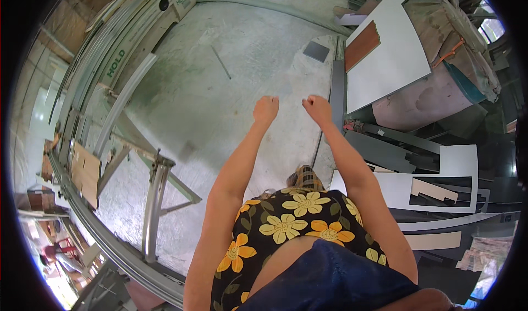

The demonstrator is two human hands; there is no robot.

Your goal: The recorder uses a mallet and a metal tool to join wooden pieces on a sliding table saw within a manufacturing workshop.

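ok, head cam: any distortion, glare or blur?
Head view, lower left: the long metal rail bows, bright glare washes out the rim; head view, floor: uneven pale sheen; head view, centre: left hand and right hand look fairly sharp.

We hold our left hand [266, 109] and right hand [318, 110] curled into fists above the pale floor [181, 85]. Just beside our right hand, a long, narrow grey strip [339, 91] lies along a large white panel [393, 52]. Farther ahead we see a small dark-grey plate [316, 51] lying flat and, leftward, a thin straight rod [221, 62] lying slantwise.
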